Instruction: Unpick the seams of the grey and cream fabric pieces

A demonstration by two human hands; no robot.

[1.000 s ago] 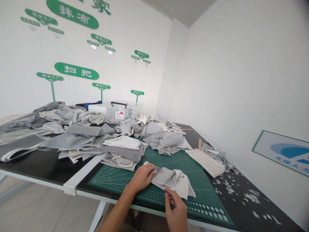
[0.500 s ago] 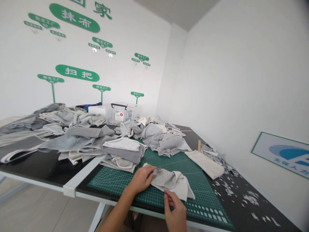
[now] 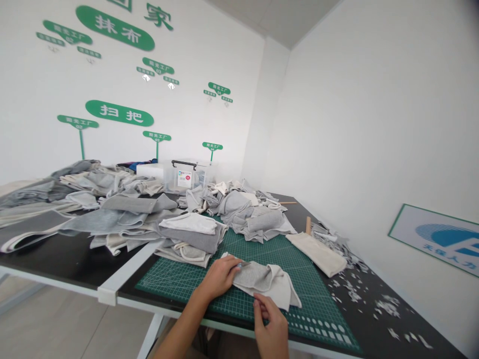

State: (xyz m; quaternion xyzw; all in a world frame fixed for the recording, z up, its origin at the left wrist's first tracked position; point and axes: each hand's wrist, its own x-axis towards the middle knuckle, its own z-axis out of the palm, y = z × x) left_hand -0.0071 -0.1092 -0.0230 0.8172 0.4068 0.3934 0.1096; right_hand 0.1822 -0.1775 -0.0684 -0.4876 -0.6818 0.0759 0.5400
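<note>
A grey and off-white piece of cloth point(image 3: 262, 277) lies partly folded over on the green cutting mat point(image 3: 179, 284). My left hand point(image 3: 220, 276) rests at the cloth's left end, its fingers closed around a small tool with a metal blade point(image 3: 244, 264) and a pale blue part. The blade points right over the cloth; the exact kind of tool is hard to make out. At the cloth's near edge, my right hand point(image 3: 270, 319) is closed, with thumb and forefinger pinched on the edge. Its other fingers are curled in.
Behind the left hand stands a stack of folded cloths point(image 3: 190, 237). A larger grey cloth heap point(image 3: 247, 212) lies at the mat's back. Farther off is a clear plastic box point(image 3: 185, 177). To the right are a folded cream cloth point(image 3: 318, 253) and scattered scraps point(image 3: 387, 305).
Both hands and the cloth stay almost in place. The metal blade shows slightly differently by my left fingers; the whole view has shifted a little.
</note>
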